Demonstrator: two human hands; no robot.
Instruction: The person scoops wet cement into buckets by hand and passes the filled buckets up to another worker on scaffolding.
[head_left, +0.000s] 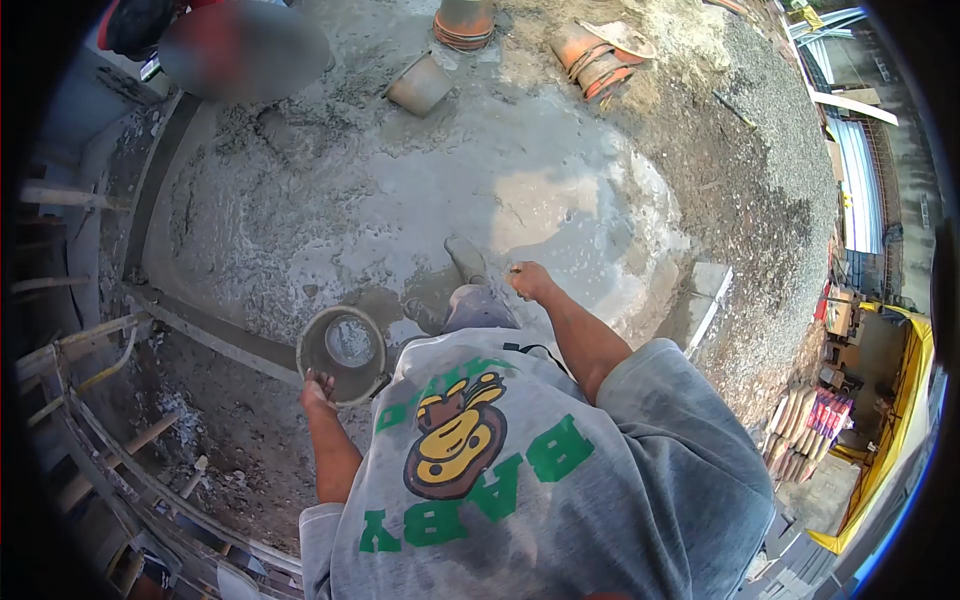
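Observation:
My left hand (318, 390) is closed on the near rim of a round grey bucket (312, 345), its mouth turned up toward me. A pale grey patch shows at the bucket's bottom; I cannot tell whether it is water or cement. My right hand (532, 283) is curled into a fist in front of my body, and whatever it may hold is hidden. Below it are my mud-coated boots (464, 260), standing in wet grey cement mix (400, 180) that spreads over the ground.
A grey bucket (420, 84) lies tilted ahead, with stacked orange-rimmed buckets (464, 24) and more toppled ones (592, 62) beyond. A person (235, 50) is at the upper left. Gravel (790, 180) lies right, a low concrete edge (215, 335) left, and a wooden railing (90, 340) lower left.

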